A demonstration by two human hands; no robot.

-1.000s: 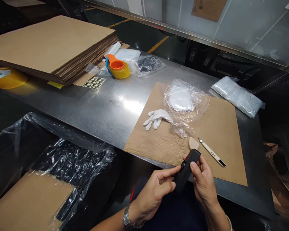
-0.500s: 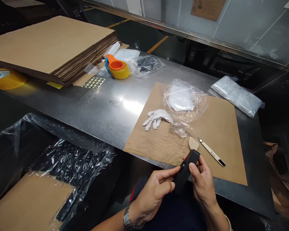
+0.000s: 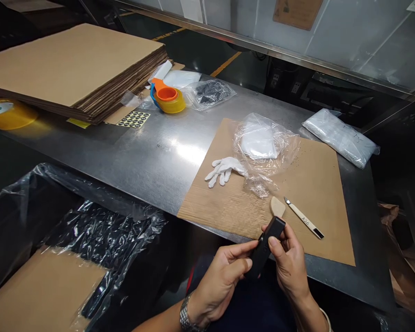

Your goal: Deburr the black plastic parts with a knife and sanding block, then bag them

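Observation:
A long black plastic part is held tilted over the table's front edge, its lower end dark against my clothing. My left hand grips its left side between thumb and fingers, a metal watch on the wrist. On the other side my right hand clasps the part, thumb pressed on its face near the top. Just beyond lie a beige rounded pad and a white-handled craft knife marked A26. A white glove rests further left on the cardboard sheet.
A clear bag with white sheets lies on the cardboard; a wrapped packet sits at the right. Behind are an orange tape dispenser, a sticker sheet and stacked cardboard. A plastic-lined bin stands lower left.
The black part and my right hand have shifted very slightly left, with the right thumb a little further across its face. Both hands keep their hold.

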